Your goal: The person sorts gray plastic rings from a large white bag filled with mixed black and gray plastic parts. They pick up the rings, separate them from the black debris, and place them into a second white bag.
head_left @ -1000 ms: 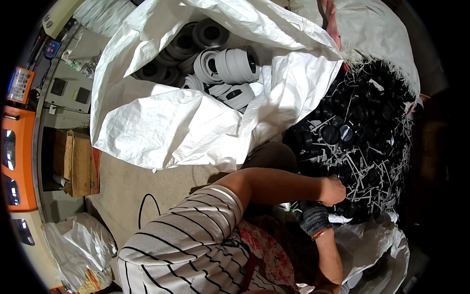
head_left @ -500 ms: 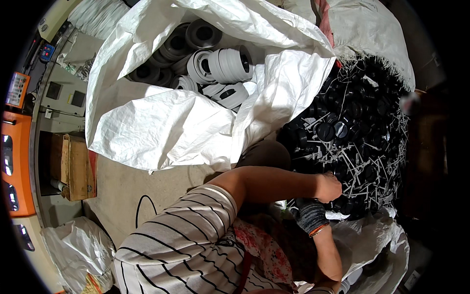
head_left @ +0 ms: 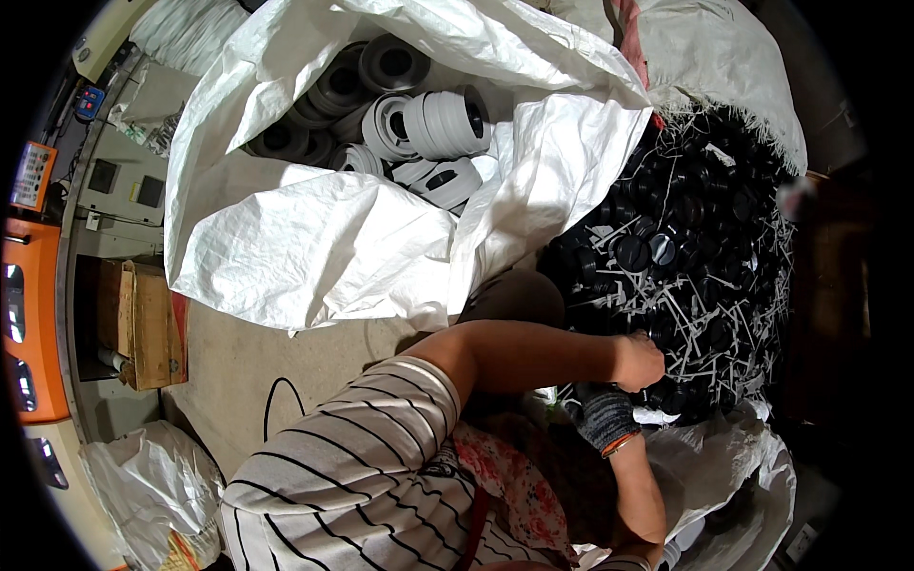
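Note:
My bare left hand (head_left: 640, 363) is closed in a fist at the near edge of a big heap of round black plastic caps (head_left: 661, 249). Whatever its fingers hold is hidden. Just below it, almost touching, is my right hand (head_left: 606, 420) in a grey knitted glove with an orange cuff edge. Its fingers look curled, with something dark by them that I cannot make out. Thin grey plastic sticks (head_left: 700, 333) lie scattered over the caps beside both hands.
A large open white woven sack (head_left: 314, 247) ahead holds grey ring-shaped parts (head_left: 443, 126). Another white sack (head_left: 733, 457) sits at the lower right, and a full one (head_left: 714, 57) at the far right. A cardboard box (head_left: 152, 324) and an orange machine (head_left: 33, 324) stand left.

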### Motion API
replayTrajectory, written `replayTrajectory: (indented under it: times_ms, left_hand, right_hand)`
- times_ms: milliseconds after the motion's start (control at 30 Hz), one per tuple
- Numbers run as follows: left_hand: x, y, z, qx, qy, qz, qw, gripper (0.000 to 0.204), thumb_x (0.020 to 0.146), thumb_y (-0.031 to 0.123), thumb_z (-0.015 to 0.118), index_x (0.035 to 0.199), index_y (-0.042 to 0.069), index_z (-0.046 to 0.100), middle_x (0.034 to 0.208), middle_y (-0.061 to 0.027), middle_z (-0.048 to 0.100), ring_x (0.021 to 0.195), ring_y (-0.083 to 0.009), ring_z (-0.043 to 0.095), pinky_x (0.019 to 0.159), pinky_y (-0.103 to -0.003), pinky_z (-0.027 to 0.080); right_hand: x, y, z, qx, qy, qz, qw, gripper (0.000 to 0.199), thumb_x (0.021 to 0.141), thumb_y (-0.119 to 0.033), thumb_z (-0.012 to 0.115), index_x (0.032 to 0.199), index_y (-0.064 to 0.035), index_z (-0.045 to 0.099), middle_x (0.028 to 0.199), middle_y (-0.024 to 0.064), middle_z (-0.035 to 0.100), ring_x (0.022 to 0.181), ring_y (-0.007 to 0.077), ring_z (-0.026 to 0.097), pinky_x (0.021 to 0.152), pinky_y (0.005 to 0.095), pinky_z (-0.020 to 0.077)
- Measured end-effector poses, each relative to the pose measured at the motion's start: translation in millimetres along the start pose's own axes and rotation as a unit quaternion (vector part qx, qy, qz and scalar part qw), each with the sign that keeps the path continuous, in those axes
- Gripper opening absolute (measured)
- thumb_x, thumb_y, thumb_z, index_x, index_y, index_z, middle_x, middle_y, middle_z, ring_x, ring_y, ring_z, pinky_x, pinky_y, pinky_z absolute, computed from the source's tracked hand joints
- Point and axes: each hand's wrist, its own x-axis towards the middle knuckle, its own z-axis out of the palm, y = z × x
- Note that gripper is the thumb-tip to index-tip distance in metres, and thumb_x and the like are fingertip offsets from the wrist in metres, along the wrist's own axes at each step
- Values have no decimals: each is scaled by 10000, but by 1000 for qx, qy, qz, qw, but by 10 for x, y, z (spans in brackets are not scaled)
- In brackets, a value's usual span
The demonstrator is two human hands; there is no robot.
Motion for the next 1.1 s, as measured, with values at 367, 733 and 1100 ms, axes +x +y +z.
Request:
replayTrajectory:
  times_ms: [367, 733, 1100]
  left_hand:
    - [-201, -3, -285, -29, -9, 67, 997, 255, 729, 242, 686, 800, 5, 624, 775, -174, 629, 780, -349, 635, 640, -425, 497]
    - [-39, 56, -466, -90, 222, -53, 969, 515, 794, 234, 645, 1214, -21, 491, 1146, -230, 572, 1080, -370, 543, 934, -425, 419]
    - [11, -199, -489, -523, 443, -72, 725, 587, 851, 102, 601, 1340, -60, 319, 1302, -241, 428, 1131, -270, 489, 948, -326, 403]
  right_hand:
    - [49, 62, 227, -4, 219, -83, 972, 236, 801, -239, 548, 970, -99, 635, 834, 114, 658, 745, 284, 628, 652, 395, 487]
    - [-41, 465, -73, 81, 176, 27, 981, 423, 789, -267, 579, 1128, -16, 537, 982, 206, 616, 901, 349, 600, 817, 427, 475]
    - [-400, 1033, -609, 122, 456, 244, 847, 534, 838, -353, 587, 1234, -8, 494, 1176, 222, 556, 1116, 356, 516, 980, 404, 392]
